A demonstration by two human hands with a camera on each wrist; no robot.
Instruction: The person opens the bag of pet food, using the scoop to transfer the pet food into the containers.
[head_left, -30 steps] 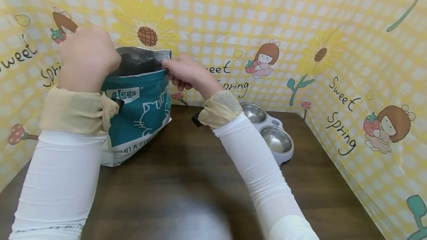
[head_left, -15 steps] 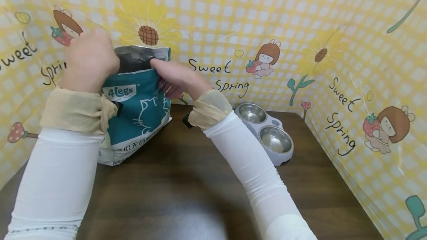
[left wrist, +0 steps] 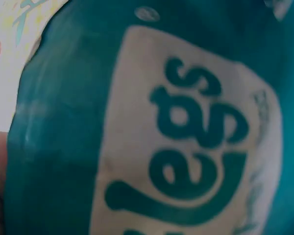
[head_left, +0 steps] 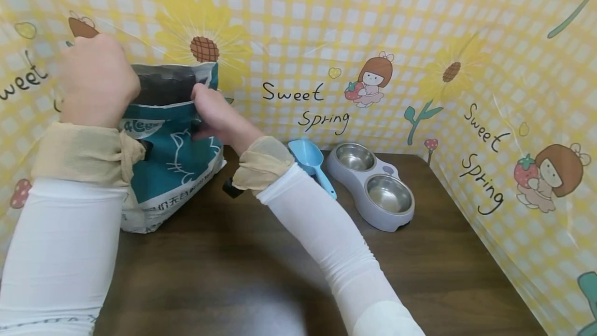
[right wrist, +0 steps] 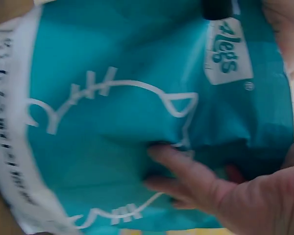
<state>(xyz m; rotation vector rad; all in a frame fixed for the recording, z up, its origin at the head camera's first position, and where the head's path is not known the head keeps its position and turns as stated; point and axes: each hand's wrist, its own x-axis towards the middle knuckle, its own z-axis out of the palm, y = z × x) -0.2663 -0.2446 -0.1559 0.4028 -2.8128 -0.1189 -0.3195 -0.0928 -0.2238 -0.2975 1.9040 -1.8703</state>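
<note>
A teal and white pet food bag (head_left: 156, 157) with a cat outline and "4legs" lettering stands at the table's left, its top gaping and its inside dark. My left hand (head_left: 100, 79) grips the left side of the bag's rim, the fingertips hidden behind the knuckles. At the front rim toward the right, my right hand (head_left: 219, 115) pinches the bag wall, thumb over the edge. The right wrist view shows that hand's fingers (right wrist: 186, 178) against the bag's printed front. Lettering on the bag (left wrist: 59, 122) fills the left wrist view.
A light blue scoop (head_left: 308, 155) lies on the brown table (head_left: 261, 258), just beyond my right forearm. Beside it on the right is a grey double pet bowl (head_left: 359, 191) with two metal dishes. Yellow checked cloth (head_left: 289, 25) walls the table at the back and sides.
The bag has shifted left along with both hands. My right hand has slid from the rim's right corner to its front edge. The blue scoop has come out from behind my right arm.
</note>
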